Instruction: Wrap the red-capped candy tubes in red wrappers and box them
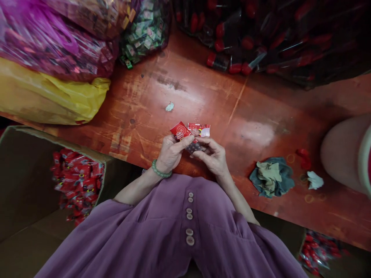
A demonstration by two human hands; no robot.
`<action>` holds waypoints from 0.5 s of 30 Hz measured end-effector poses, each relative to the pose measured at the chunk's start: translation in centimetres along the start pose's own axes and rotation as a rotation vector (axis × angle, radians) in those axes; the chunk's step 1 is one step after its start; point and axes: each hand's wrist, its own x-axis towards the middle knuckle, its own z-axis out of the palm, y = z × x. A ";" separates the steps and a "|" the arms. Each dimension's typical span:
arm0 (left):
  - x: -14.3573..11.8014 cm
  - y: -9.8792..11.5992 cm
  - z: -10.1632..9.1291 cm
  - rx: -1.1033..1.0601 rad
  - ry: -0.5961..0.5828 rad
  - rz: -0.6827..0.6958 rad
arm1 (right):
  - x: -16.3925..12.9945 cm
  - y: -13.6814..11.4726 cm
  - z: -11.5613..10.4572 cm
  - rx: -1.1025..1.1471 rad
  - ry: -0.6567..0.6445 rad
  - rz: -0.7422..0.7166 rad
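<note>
Just above my lap, at the table's near edge, both hands meet around a small red printed packet (181,129). My left hand (170,152), with a green bead bracelet (160,170) at its wrist, is closed on the packet, the thumb pressing across it. My right hand (213,156) pinches its other side, where a dark, spotted part (193,147) shows between the fingers. A second red and white printed flap (203,129) sticks up behind the fingertips. Whether both red pieces belong to one packet, I cannot tell.
On the reddish table (145,127) lie a crumpled cloth (272,175), a white scrap (315,180) and rubber bands. Bulging bags (58,46) stand back left, red-capped tubes (220,61) back right. A pale bucket (344,150) stands right. Lower left, a cardboard box (29,181) holds red packets.
</note>
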 end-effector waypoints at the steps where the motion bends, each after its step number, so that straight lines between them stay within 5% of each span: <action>1: 0.0 -0.1 0.0 0.002 -0.010 -0.011 | 0.1 0.1 0.0 0.028 0.016 -0.006; 15: -0.5 -1.2 -0.7 0.199 -0.070 0.059 | 0.6 1.5 0.0 -0.088 0.181 -0.241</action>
